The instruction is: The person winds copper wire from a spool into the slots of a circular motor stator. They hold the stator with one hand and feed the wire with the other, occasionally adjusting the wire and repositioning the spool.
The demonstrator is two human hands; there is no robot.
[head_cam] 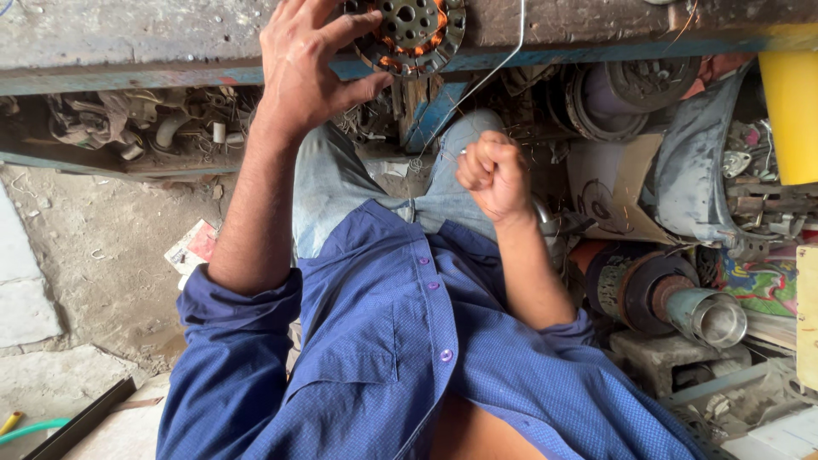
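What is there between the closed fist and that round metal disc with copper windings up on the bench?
In the head view, a thin pale wire spans from the right hand toward the round metal disc with copper windings; behind it, denim-clad knees.

Our shirt point(400, 341): blue, buttoned, purple buttons down the front
Our sleeves point(226, 315): rolled to the elbows
Our jeans point(328, 192): faded light blue

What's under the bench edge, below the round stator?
Below the round stator, the bench shelters a shelf of tangled scrap parts and a blue wooden support. The left hand and forearm cover part of it.
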